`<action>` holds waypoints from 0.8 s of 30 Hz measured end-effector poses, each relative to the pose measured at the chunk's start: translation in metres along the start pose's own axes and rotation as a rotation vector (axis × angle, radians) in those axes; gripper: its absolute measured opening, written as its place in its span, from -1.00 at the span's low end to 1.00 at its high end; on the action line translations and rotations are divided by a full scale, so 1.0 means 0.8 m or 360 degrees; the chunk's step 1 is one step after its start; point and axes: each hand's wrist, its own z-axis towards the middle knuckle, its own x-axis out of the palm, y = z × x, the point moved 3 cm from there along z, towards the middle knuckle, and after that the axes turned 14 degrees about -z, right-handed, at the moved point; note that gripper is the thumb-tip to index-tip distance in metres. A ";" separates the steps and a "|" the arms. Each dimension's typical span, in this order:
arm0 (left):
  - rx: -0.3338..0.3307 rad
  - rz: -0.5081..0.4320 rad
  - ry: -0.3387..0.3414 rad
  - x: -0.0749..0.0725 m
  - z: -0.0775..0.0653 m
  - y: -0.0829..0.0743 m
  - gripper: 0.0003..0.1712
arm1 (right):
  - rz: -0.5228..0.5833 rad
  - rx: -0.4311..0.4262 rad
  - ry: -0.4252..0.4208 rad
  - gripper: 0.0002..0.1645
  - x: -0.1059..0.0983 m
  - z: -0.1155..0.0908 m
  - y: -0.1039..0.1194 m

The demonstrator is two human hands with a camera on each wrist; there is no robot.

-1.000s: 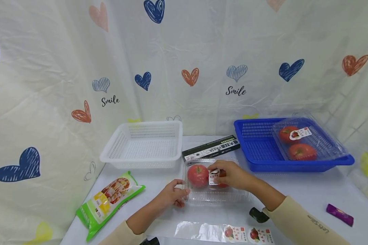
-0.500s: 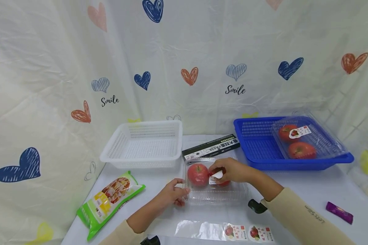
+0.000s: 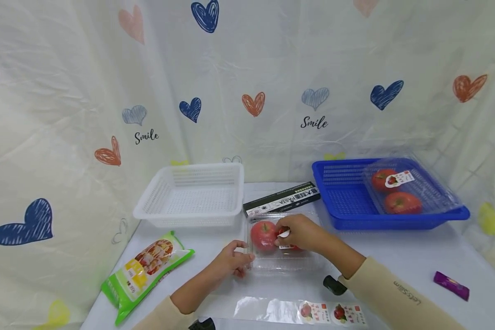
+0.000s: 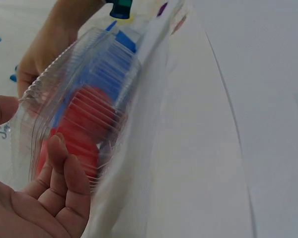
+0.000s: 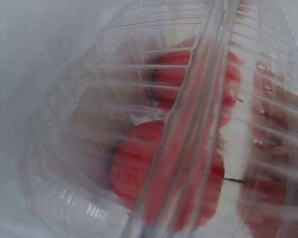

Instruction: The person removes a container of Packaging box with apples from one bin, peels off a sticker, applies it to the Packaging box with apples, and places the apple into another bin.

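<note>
A clear plastic fruit box [image 3: 268,265] with red apples [image 3: 264,236] inside lies on the white table. My left hand [image 3: 231,260] holds the box's left end, its thumb at the rim and other fingers curled beside the wall. Over the lid, my right hand [image 3: 303,233] pinches a label sticker [image 3: 284,234]. Part of the sticker is lifted with its white underside showing; its lower part lies over the right-hand apple, mostly hidden by the hand. In the right wrist view, blurred apples [image 5: 169,173] appear through the ribbed plastic.
Behind the box are a white basket [image 3: 189,215], a black pasta box [image 3: 282,199] and a blue basket [image 3: 342,224] holding another labelled apple box [image 3: 433,192]. A green food bag [image 3: 148,275] lies left, a sticker strip [image 3: 268,309] in front, and a purple packet [image 3: 451,285] right.
My right hand has moved slightly left and peeled the sticker up and over, turning its white underside into view. The left hand has stayed at the box's left end.
</note>
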 end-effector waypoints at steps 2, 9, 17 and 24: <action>-0.0002 0.0001 -0.0013 0.000 0.000 0.001 -0.42 | -0.0043 0.0013 -0.0029 -0.74 -0.001 0.001 0.005; 0.0001 0.0004 -0.0034 0.003 -0.002 -0.002 -0.41 | -0.0182 0.0212 -0.0146 -0.63 0.000 0.003 0.002; -0.0001 -0.0025 -0.0047 0.004 -0.001 -0.001 -0.43 | -0.0247 0.0237 -0.0320 -0.63 0.003 0.006 -0.007; 0.0016 -0.0046 -0.0059 0.005 0.000 0.000 -0.46 | -0.0281 0.0375 -0.0370 -0.63 0.005 0.010 -0.013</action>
